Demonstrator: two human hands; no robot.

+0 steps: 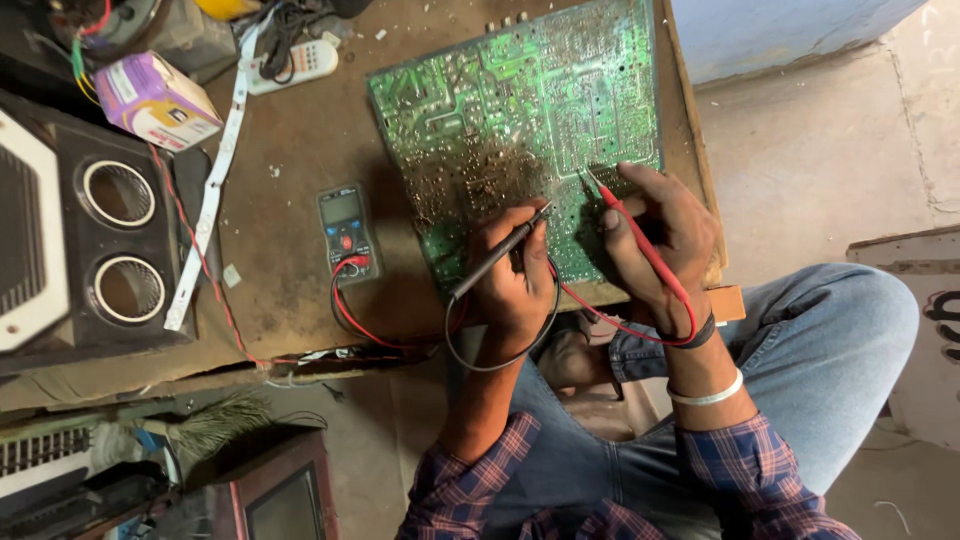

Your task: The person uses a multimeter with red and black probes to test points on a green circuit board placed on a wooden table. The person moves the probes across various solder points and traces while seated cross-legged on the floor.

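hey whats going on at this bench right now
A seated person is probing a green circuit board lying solder side up on a worn workbench. The left hand holds a black test probe and the right hand a red test probe, both tips down on the board's lower area. Red and black leads run back to a small digital multimeter lying left of the board. A speaker cabinet sits at the far left.

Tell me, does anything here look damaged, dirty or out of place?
Yes. The green circuit board has a dark, sooty patch on its lower part, near where the left hand holds the black probe and the right hand the red probe. The board also lies askew on the table.
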